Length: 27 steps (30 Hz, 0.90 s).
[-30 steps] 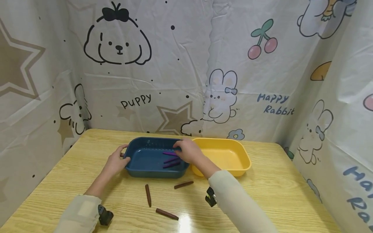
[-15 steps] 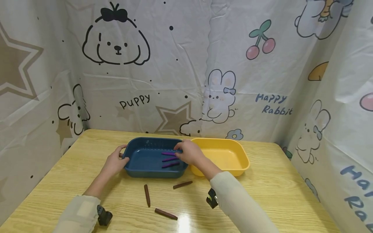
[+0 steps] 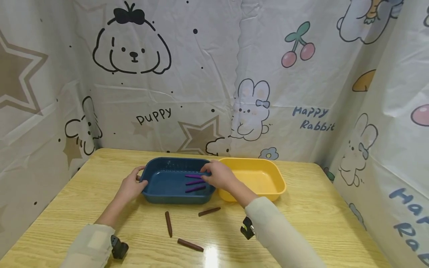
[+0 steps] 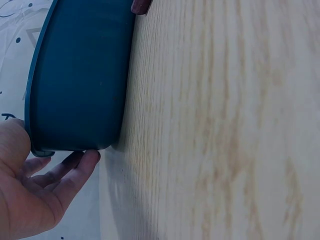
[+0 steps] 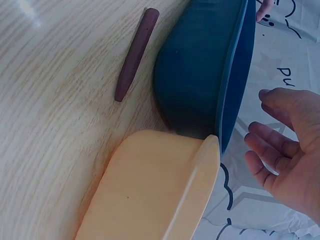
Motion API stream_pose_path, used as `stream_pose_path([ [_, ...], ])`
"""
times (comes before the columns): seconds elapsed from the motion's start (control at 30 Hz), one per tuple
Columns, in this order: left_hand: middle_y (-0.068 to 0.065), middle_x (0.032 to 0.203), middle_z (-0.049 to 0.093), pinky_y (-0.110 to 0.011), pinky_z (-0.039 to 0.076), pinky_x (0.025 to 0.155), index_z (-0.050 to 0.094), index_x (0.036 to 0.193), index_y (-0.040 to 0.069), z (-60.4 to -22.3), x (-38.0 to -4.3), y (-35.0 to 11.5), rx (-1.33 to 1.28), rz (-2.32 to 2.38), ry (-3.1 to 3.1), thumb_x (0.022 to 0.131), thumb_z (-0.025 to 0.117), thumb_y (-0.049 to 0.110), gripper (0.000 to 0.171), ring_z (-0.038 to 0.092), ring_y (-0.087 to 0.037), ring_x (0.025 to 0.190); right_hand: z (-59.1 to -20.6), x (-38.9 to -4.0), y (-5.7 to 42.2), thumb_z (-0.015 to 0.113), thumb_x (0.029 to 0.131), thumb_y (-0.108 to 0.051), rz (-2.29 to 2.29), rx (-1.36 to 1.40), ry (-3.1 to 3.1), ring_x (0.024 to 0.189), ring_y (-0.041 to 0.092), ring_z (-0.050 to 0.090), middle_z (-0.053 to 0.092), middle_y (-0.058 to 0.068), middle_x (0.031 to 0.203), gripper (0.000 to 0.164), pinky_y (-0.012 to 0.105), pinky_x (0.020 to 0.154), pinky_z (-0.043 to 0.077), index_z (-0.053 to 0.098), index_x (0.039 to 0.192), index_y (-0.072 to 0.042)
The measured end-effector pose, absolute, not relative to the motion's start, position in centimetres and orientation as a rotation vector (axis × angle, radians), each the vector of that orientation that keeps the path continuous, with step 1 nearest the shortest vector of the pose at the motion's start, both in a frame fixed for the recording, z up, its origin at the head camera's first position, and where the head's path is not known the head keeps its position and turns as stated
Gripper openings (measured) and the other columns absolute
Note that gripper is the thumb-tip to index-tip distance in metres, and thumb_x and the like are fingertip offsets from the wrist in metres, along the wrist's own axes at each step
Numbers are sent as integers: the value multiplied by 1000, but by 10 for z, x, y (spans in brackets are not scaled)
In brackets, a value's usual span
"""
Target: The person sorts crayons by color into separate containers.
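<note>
The bench (image 3: pixel 140 230) is overlooked forward and down from the head; the blue tub (image 3: pixel 177 200) is shared by both close wrist views.

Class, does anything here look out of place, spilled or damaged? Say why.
Nothing looks spilled or damaged. Mildly untidy: three brown crayons lie at differing angles on the table, outside the blue bin, while purple crayons lie inside.

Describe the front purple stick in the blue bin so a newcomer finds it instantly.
On the wooden table, find the blue bin beside the yellow bin. Toward its right end, near the right hand, lie three purple sticks. The front purple stick is the nearest of the three to the viewer, lying farthest from that hand.
</note>
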<state>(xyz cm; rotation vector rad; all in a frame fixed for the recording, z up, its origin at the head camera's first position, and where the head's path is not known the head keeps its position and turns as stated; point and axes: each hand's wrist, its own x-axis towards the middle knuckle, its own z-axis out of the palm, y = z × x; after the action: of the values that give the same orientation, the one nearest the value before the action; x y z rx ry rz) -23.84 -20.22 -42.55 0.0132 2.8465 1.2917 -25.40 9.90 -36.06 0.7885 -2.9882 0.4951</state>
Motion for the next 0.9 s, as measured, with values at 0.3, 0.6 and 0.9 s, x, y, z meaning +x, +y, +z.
stream_pose_path([
  [0.3, -32, 114, 56, -34, 49, 68, 26, 144, -1, -422, -237, -200, 20, 1299, 2835, 91, 48, 13, 59, 62, -30, 88, -357, -250, 113, 64, 88, -21, 562, 773, -3002, 95, 25, 59, 64, 12, 105, 24, 40, 83, 48, 68, 107, -8],
  [0.6, -33, 114, 56, -33, 49, 68, 27, 143, -2, -422, -235, -199, 19, 1297, 2841, 91, 48, 12, 58, 62, -31, 89, -356, -250, 130, 65, 87, -21, 618, 722, -2970, 96, 26, 60, 67, 10, 102, 23, 40, 83, 48, 70, 105, -8],
  [0.9, -33, 114, 54, -33, 49, 65, 26, 144, -2, -421, -236, -200, 23, 1289, 2839, 91, 48, 12, 59, 62, -31, 87, -356, -248, 152, 67, 85, -19, 729, 636, -2931, 86, 21, 61, 68, 7, 99, 21, 35, 77, 49, 70, 102, -7],
])
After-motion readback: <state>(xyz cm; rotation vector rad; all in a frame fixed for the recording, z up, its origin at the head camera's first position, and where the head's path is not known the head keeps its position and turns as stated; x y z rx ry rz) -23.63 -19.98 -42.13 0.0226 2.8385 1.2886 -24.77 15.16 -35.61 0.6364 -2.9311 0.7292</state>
